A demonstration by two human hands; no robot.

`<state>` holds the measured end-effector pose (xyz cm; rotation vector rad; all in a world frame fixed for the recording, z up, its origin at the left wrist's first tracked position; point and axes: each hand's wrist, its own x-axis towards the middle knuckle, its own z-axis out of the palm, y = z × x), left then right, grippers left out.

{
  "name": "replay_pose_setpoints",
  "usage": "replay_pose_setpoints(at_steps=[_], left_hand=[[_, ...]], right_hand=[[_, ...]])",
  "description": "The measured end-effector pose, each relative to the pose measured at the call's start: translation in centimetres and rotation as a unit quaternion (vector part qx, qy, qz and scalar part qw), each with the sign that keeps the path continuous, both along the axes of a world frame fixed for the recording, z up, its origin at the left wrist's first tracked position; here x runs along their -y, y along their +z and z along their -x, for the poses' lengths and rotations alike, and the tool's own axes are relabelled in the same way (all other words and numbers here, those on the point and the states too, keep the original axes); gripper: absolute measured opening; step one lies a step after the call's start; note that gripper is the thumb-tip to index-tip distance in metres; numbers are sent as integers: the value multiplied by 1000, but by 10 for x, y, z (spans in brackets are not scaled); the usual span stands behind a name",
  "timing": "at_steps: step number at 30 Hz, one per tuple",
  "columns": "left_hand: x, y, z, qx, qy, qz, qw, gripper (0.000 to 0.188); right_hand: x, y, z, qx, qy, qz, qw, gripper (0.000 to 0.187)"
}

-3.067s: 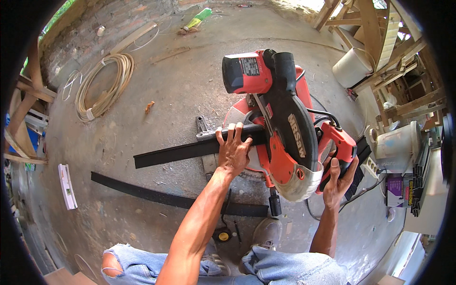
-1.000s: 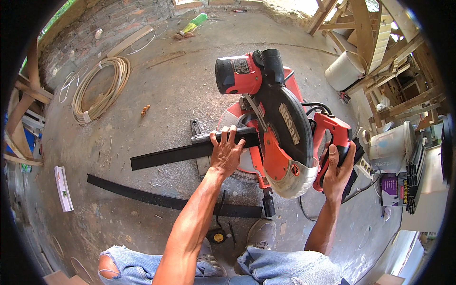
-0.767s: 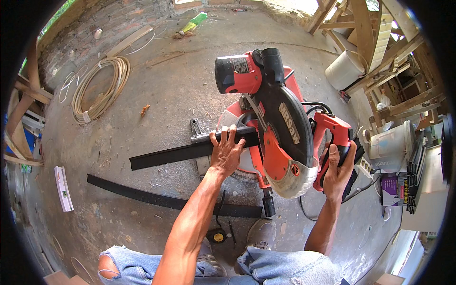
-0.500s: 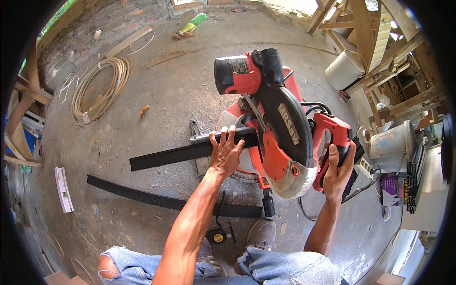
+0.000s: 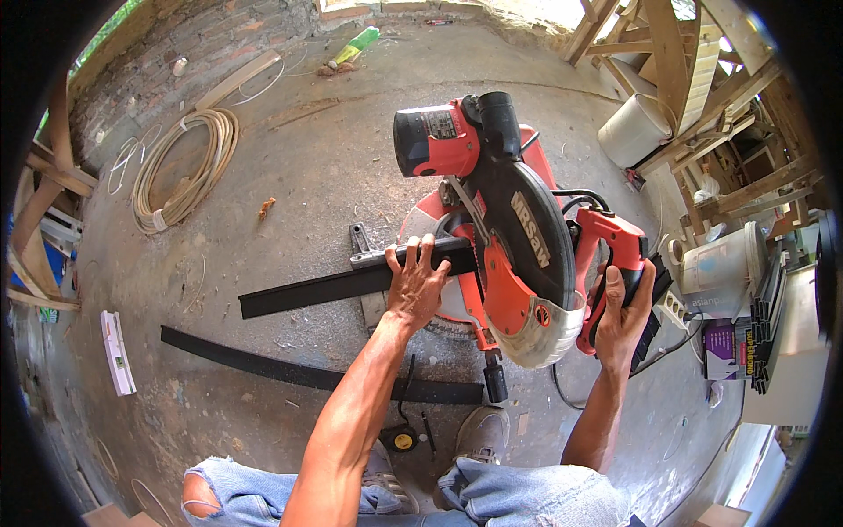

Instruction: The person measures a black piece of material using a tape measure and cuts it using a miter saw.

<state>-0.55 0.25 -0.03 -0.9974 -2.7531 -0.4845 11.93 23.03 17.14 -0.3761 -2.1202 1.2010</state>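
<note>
A red and black miter saw (image 5: 534,215) stands on the floor in front of me, its round black guard tilted toward me. My right hand (image 5: 623,321) is wrapped round the saw's red handle (image 5: 617,235) on the right. My left hand (image 5: 416,285) holds a black L-shaped profile bar (image 5: 307,293) against the saw's fence, fingers hooked over the top. The bar's free end sticks out to the left; its other end runs in by the guard. The blade's cutting edge is hidden. Nearer to me, a longer black strip (image 5: 263,358) lies on the floor.
A tape measure (image 5: 401,438) and a thin black marker (image 5: 428,430) lie by my shoes. A hose coil (image 5: 226,145) and a white plastic piece (image 5: 118,353) lie left. At right are a power strip (image 5: 673,309), a bucket (image 5: 725,268), a purple box (image 5: 723,347) and wooden frames.
</note>
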Motion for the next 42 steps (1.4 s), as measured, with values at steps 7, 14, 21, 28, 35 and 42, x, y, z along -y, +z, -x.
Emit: replay_pose_setpoints(at_steps=[7,14,21,28,35,42], left_hand=[[0,2,-1,0,1,-1,1000,27],[-1,1,-1,0,2,-7,1000,30],[-3,0,-1,-1,9,-12,1000,29],[-3,2,-1,-3,2,1,1000,29],[-2,3,-1,-12,7,8,1000,29],[4,8,0,-17,-13,55,998,36]], right_hand=[[2,7,2,12,-1,-5,1000,22],[3,8,2,12,-5,-6,1000,23],[3,1,-1,3,-1,3,1000,23],[0,1,-2,6,4,-6,1000,24],[2,1,-3,12,2,12,1000,24],[-9,18,2,33,41,-14,999,20]])
